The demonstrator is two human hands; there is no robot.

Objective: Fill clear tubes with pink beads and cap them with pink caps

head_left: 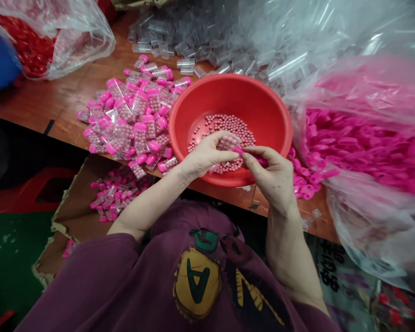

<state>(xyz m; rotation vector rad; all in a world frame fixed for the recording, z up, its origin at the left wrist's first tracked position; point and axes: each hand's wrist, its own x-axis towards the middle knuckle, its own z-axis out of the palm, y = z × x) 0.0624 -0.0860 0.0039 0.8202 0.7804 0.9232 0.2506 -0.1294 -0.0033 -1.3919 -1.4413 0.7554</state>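
Over a red plastic bowl (pixel 200 101), my left hand (pixel 209 154) is closed around a clear tube (pixel 228 142) filled with pink beads. My right hand (pixel 271 173) pinches a bright pink plastic cap (pixel 239 151) at the tube's near end; whether it is fully seated I cannot tell. More pink plastic (pixel 261 160) shows under the right fingers. Loose pink beads (pixel 228 124) cover the bottom of the bowl. To its left lies a heap of bead-filled tubes with pink caps (pixel 138 115).
Empty clear tubes (pixel 186 64) are piled behind the bowl. On the right, a plastic bag (pixel 359 143) holds pink caps, some spilled beside the bowl. A cardboard box (pixel 79 198) with capped tubes stands below the table edge. Red pieces (pixel 31 46) fill a bag at the far left.
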